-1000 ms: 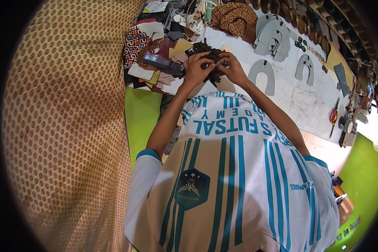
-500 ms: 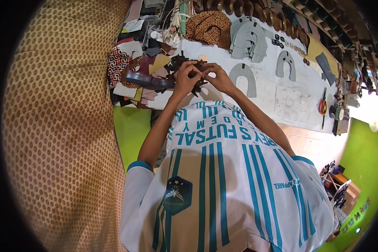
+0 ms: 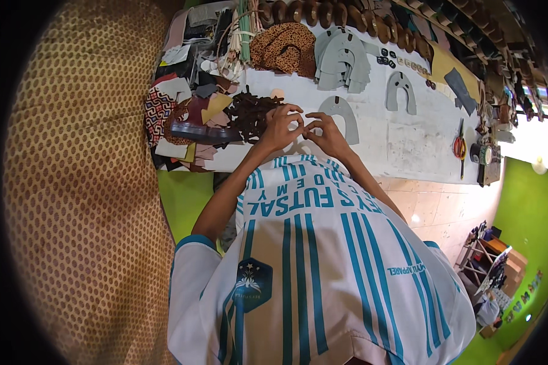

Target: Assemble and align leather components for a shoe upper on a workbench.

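My left hand (image 3: 280,129) and my right hand (image 3: 329,136) meet over the white-topped table (image 3: 377,155), thumb and forefinger pinched on each. Whatever sits between the fingertips is too small to make out. Just left of my left hand lies a pile of small dark brown strips or pieces (image 3: 246,112). Behind my right hand a grey U-shaped piece (image 3: 344,111) rests flat. Left of the brown pile, a dark red shoe (image 3: 195,118) with a thick sole lies among leather and fabric scraps (image 3: 210,155).
Leopard-print material (image 3: 283,48) and stacked grey U-shaped pieces (image 3: 342,64) are farther back. Another grey U-shaped piece (image 3: 401,91) lies to the right, near small dark and pale parts (image 3: 386,58). Scissors (image 3: 460,148) lie near the right edge. A patterned curtain (image 3: 91,182) hangs left.
Both hands have shifted right, off the brown pile, and now show beside it with fingertips still pinched. The view has moved slightly too.
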A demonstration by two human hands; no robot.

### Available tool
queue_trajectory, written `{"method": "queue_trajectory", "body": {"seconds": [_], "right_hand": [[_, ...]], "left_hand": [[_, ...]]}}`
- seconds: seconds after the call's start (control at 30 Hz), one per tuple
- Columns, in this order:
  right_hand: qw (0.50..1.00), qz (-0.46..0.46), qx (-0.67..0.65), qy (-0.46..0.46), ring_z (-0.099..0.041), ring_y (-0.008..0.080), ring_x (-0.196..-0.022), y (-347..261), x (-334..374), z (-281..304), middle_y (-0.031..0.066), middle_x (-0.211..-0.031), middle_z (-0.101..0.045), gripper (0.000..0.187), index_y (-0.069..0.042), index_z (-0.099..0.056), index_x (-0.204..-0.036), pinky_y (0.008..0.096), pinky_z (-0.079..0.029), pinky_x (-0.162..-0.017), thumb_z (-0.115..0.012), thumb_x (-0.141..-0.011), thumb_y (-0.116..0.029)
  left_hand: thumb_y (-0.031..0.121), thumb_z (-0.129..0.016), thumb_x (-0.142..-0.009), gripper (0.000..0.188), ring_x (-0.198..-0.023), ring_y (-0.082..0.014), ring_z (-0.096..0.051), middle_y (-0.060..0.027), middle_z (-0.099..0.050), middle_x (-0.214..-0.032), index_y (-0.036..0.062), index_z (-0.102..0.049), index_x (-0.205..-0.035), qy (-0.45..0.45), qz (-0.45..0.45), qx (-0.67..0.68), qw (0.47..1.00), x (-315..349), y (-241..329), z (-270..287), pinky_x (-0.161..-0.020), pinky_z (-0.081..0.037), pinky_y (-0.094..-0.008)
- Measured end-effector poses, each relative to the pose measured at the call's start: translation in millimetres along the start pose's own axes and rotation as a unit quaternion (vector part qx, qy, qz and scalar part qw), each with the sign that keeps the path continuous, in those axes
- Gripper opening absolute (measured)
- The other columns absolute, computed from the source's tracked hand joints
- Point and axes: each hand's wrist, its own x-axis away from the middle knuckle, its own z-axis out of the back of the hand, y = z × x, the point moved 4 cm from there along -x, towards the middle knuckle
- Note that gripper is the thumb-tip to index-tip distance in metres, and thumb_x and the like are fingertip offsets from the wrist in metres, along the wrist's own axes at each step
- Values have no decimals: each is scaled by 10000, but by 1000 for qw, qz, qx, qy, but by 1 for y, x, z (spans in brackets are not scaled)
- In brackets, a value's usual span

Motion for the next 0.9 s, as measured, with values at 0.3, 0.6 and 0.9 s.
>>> {"method": "queue_trajectory", "body": {"seconds": [0.3,0.6,0.9], "right_hand": [[998,-36,31,33,-543,361,-1231,17,28,8,151,-1302,-618,98,-62,-778,-882,454,-440,-1040,-760,-841,-150],[988,-27,81,126,-569,390,-1177,59,27,40,143,-1259,-639,84,-51,-767,-867,476,-474,-990,-751,-819,-118],[958,-148,118,216,-529,381,-1222,136,12,50,161,-1322,-596,129,-49,-760,-896,456,-452,-1014,-744,-824,-156]], "left_hand": [[279,-730,-871,133,-1275,-259,-501,-28,-578,-1322,149,-710,-891,-98,-43,1,994,-11,8,-23,-1118,-270,-487],[297,-728,-890,185,-1324,-291,-467,-46,-550,-1371,155,-722,-1009,-139,9,55,989,-46,2,-73,-1091,-334,-497],[291,-662,-932,640,-1451,-343,-334,-109,-380,-1572,150,-426,-1511,-86,-113,-227,964,-74,-1,-120,-1183,-260,-525]]}}
